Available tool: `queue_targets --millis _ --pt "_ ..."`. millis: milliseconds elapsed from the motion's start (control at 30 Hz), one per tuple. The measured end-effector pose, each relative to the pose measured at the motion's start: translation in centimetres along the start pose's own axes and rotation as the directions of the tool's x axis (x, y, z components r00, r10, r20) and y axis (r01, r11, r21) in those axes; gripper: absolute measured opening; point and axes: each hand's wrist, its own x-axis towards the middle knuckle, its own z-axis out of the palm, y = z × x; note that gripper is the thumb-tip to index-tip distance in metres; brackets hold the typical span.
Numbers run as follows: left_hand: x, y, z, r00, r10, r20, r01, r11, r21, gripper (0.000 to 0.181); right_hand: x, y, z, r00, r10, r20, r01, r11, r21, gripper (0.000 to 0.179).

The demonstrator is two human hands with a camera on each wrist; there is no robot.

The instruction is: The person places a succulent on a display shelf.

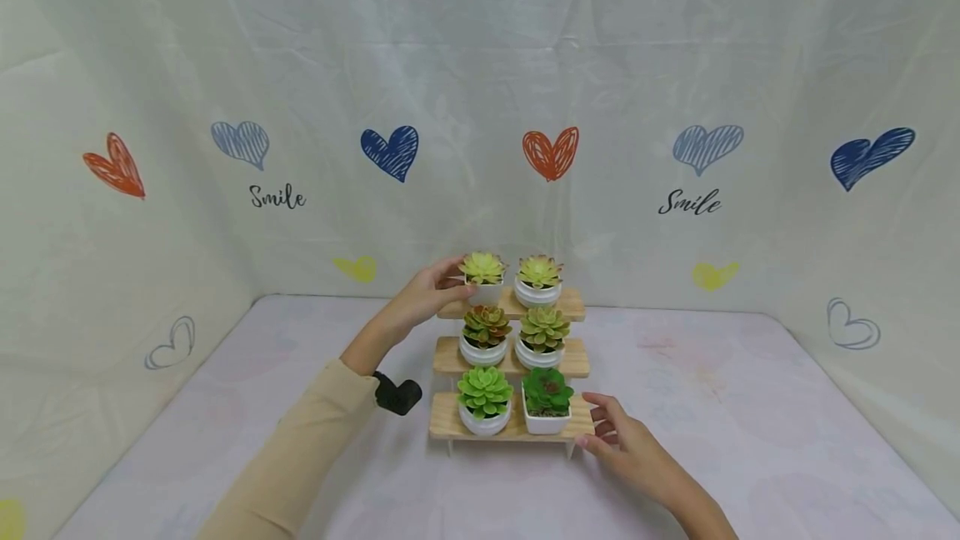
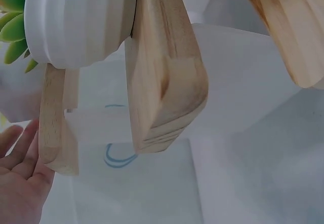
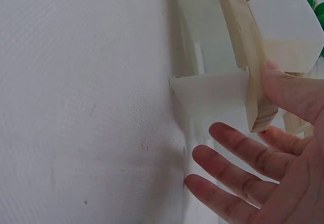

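Observation:
A three-tier wooden plant stand [image 1: 573, 359] carries several artificial succulents in white pots. My left hand [image 1: 423, 298] holds the square-potted pale green succulent [image 1: 483, 294] at the top tier's left end, thumb in front and fingers at its side. Beside it is a pale succulent in a round pot [image 1: 537, 296]. At the bottom tier's right end, my right hand [image 1: 630, 448] pinches the board [image 3: 255, 95] between thumb and index finger; its other fingers extend loosely below. Nearest to that hand is a dark green succulent in a square pot [image 1: 547, 423].
Two round-potted succulents stand on the middle tier, including a reddish one [image 1: 486, 325]. A bright green succulent [image 1: 485, 390] is at bottom left. The stand has pale legs [image 3: 212, 89] on a light tabletop [image 1: 675, 398]. A heart-printed curtain [image 1: 480, 90] hangs behind.

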Motion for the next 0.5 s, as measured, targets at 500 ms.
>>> queue_targets --millis 500 --pt "-6.5 -0.1 0.0 0.906 0.367 -0.21 -0.265 0.879 0.396 0.045 -0.5 -1.1 -0.8 0.998 0.056 -0.04 -0.061 0.99 -0.124 0.067"
